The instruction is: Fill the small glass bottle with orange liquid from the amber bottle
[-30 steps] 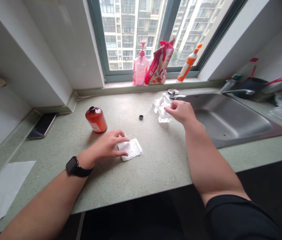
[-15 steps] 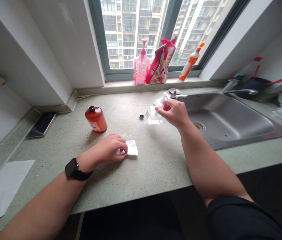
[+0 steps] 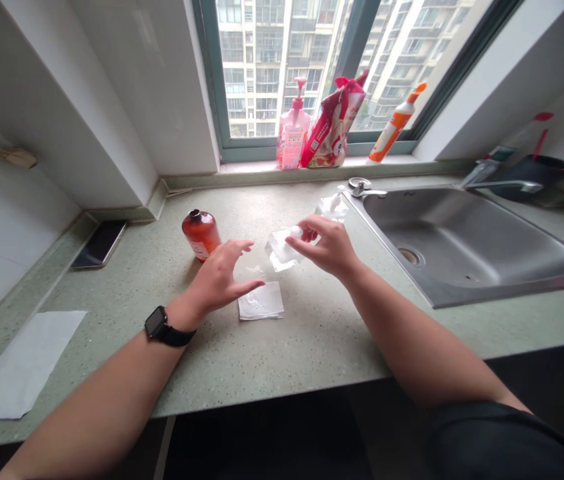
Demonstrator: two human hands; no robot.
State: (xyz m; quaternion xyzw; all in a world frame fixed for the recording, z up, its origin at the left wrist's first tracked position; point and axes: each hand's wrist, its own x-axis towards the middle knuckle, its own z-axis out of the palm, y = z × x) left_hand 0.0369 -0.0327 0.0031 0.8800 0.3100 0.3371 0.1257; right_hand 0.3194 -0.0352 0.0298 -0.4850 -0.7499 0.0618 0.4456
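A clear, squarish bottle [image 3: 282,248] hangs tilted over the counter. My right hand [image 3: 329,245] is shut on it near its whitish neck end. My left hand [image 3: 222,275] is open, thumb and fingers apart, with nothing between them. Just under its thumb lies a folded white paper tissue [image 3: 261,303] on the counter. Behind the left fingers stands an uncapped amber bottle [image 3: 201,233], its lower part partly covered by the hand. A little water [image 3: 253,269] glistens near the tissue. The small black cap is hidden from view.
Crumpled clear-white plastic [image 3: 333,205] lies beside the steel sink [image 3: 487,233]. A phone [image 3: 99,244] and a white sheet [image 3: 25,367] are on the left. A pink pump bottle [image 3: 292,139], a red bag [image 3: 335,123] and an orange-white bottle [image 3: 396,127] line the windowsill.
My left hand has let go of the folded tissue, lifted and opened. My right hand has brought the clear bottle left and nearer to me. The view has shifted slightly.
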